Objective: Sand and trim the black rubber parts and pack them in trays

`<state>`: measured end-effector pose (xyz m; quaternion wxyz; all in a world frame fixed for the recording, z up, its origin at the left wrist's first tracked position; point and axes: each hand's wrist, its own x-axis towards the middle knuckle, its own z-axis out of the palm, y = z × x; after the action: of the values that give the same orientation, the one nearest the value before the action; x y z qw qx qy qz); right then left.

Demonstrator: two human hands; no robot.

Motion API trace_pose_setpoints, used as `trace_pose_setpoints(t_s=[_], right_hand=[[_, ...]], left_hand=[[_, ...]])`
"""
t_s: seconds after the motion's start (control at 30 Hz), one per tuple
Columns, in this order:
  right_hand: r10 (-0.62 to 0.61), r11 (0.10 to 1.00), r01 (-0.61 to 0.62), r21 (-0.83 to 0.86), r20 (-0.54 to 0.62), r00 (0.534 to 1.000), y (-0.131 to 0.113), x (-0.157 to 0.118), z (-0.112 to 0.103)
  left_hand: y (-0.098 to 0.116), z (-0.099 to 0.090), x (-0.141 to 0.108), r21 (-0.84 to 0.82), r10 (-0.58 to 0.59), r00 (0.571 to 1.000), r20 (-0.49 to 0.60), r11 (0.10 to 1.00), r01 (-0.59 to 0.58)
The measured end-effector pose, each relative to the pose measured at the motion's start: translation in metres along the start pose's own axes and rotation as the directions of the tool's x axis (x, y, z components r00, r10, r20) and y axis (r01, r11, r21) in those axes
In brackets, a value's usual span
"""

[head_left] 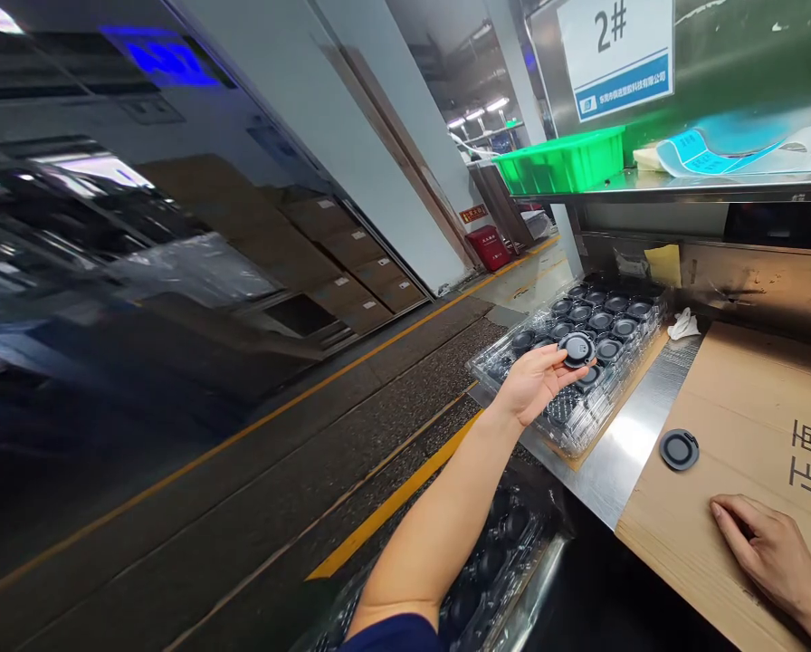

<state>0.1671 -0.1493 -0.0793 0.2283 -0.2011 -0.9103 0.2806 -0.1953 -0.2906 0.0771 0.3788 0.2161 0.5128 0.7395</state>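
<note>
The navy sleeve (395,636) sits nearest me; the left hand (536,378) pinches a black disc (577,349) over the tray (582,436). I judge it's loading, next needing alignment. The right hand (772,548) lies half-open, apparently empty.

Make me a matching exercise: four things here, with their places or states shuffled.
Things:
1. Left hand
2. Loose disc
3. Green bin
4. Clear tray

Places or states:
A. On the metal shelf
B. Bearing rows of black discs
C. Pinching a dark disc
D. Flat on the cardboard

Pairs: 1-C, 2-D, 3-A, 4-B
</note>
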Motion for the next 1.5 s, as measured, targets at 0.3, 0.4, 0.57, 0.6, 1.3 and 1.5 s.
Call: trace_pose_setpoints(t_s=[0.3, 0.4, 0.57, 0.6, 1.3, 1.5], right_hand=[[-0.003, 1.000, 0.003, 0.019, -0.003, 1.000, -0.003, 0.001, -0.001], [0.006, 1.000, -0.006, 0.015, 0.005, 1.000, -0.002, 0.000, -0.001], [0.018, 1.000, -0.018, 0.018, 0.015, 1.000, -0.002, 0.000, -0.001], [0.016, 1.000, -0.016, 0.017, 0.011, 1.000, -0.002, 0.000, -0.002], [0.037, 0.996, -0.043, 0.079, 0.067, 0.997, -0.001, -0.002, 0.007], [0.042, 0.996, -0.049, 0.075, 0.093, 0.995, -0.002, -0.003, 0.006]], left_hand=[[-0.005, 0.002, 0.003, -0.025, -0.008, 1.000, -0.010, 1.000, 0.008], [-0.006, 0.002, 0.004, -0.025, -0.009, 1.000, -0.008, 1.000, 0.009], [-0.008, 0.001, 0.001, -0.012, -0.005, 1.000, 0.009, 1.000, 0.005], [-0.008, -0.001, 0.002, 0.001, 0.006, 1.000, 0.013, 1.000, -0.006], [0.014, -0.104, 0.171, 0.926, 0.264, 0.951, -0.162, -0.292, 0.239], [0.022, -0.104, 0.174, 0.938, 0.098, 0.987, -0.125, -0.311, 0.150]])
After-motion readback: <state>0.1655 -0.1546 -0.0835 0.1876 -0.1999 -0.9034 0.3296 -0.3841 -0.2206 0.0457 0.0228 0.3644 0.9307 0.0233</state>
